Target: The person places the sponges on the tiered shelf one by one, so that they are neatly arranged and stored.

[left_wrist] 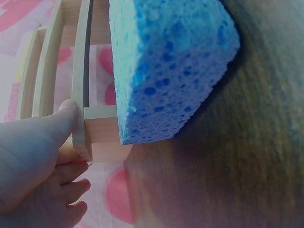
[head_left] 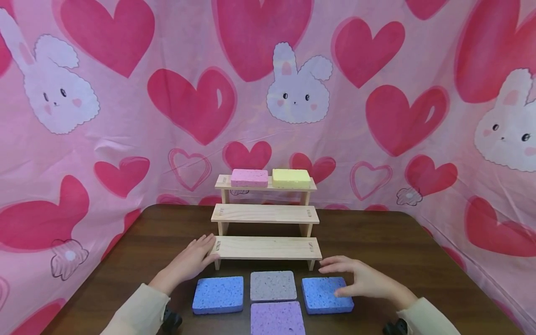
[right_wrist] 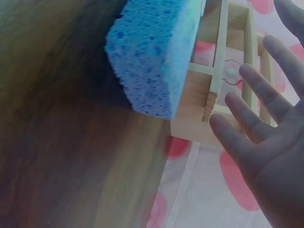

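Note:
A three-step wooden shelf stand (head_left: 268, 247) stands on the dark table. My left hand (head_left: 186, 263) grips the left end of its lowest step, the thumb at the front edge and the fingers by the end. My right hand (head_left: 360, 279) hovers with spread fingers over the right blue sponge (head_left: 324, 302), near the step's right end; the right wrist view shows the palm (right_wrist: 280, 156) holding nothing. Another blue sponge (head_left: 217, 298) lies below my left hand. Between the blue ones lie a grey sponge (head_left: 273, 286) and, nearer me, a purple sponge (head_left: 278, 318).
On the top step sit a pink sponge (head_left: 249, 178) at left and a yellow sponge (head_left: 291, 178) at right. A pink cloth (head_left: 180, 149) with hearts and rabbits hangs behind the brown table (head_left: 377, 242) and along its sides.

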{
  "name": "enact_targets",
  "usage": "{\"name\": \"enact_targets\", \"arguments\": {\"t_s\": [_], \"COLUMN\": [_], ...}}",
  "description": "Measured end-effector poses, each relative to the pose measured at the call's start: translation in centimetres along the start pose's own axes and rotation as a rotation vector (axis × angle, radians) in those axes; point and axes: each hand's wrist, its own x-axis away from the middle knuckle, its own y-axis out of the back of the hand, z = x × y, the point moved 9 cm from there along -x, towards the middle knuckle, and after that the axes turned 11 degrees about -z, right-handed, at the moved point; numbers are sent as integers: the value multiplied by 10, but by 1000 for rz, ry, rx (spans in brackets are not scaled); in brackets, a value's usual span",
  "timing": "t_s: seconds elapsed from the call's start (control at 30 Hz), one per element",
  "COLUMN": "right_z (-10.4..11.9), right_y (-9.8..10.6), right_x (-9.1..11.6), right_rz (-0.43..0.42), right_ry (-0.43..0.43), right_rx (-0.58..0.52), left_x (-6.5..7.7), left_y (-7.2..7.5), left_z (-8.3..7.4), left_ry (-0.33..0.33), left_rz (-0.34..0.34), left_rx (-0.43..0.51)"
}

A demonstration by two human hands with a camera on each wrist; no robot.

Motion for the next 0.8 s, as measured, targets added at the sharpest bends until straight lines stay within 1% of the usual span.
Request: {"name": "enact_targets", "arguments": {"t_s": [0.07,0.13,0.3,0.37,0.47,0.7,0.8], "right_z": [-1,-3,-12,-14,-16,-23,-26], "right_y": [-2,-5,-14,-16,-19,-22,-23], "right_x": [3,6,14,17,21,28,30], "right_rz": [20,45,121,142,161,204,207], "right_ry": [15,8,-92,-113,-134,-226,-236], "right_rx": [10,18,25,35,45,68,78], "left_x": [0,0,0,0,1,1,0], "left_y": [0,0,0,0,1,1,1], "left_z": [0,0,-1,-1,-2,-3,-4], "left_ry": [-1,-1,-1,0,2,4,0], "left_rz": [0,0,2,3,1,4,3], "left_rx": [0,-1,-1,3,7,6,6]}}
